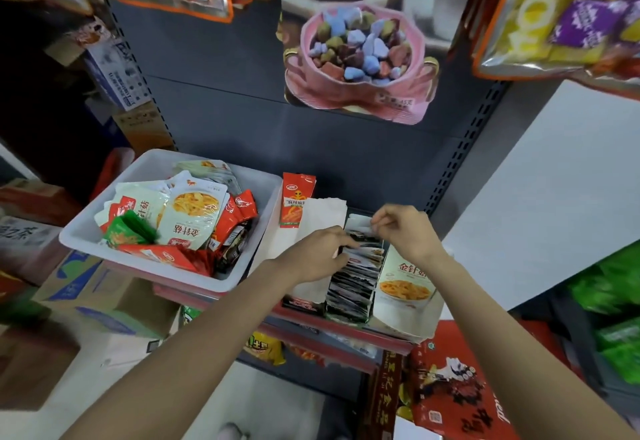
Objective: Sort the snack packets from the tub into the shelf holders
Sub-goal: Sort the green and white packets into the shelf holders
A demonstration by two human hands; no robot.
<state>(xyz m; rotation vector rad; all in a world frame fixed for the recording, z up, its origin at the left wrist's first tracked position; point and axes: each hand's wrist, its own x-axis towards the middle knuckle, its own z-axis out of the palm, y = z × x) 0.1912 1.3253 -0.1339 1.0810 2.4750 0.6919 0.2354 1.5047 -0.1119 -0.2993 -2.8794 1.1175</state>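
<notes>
Forearms entering from 6 o'clock, both reaching up to the shelf holders at centre frame. Red printed bag (pixel 453 391) nearest, at 5 o'clock below the shelf edge; cardboard box with blue print (pixel 86 297) at 8 o'clock under the tub.

Left hand (pixel 317 252) just right of centre, fingers curled into the row of dark packets (pixel 353 283), gripping the upper ends of a few. Right hand (pixel 403 230) at 3 o'clock of the left, close beside it, thumb and fingertips pinching the top edge of a pale packet (pixel 358 223) at the far end of the same row. Dark packets standing on edge, packed tight in the middle holder. White mushroom-print packets (pixel 403 287) in the neighbouring holder at 3 o'clock, touching the dark row's divider. White paper sheet (pixel 322 212) at 9 o'clock of the row, partly under the left wrist.

White tub (pixel 86 231) at 9 o'clock, heaped with mixed snack packets: white, red, one green (pixel 130 230) at its near-left side. Red upright packet (pixel 298 198) beyond the hands at 12 o'clock, between tub and paper.

Farthest, at 12 o'clock: hanging bag picturing a pink bowl of coloured stones (pixel 356 51) on the grey back panel (pixel 214 93).
</notes>
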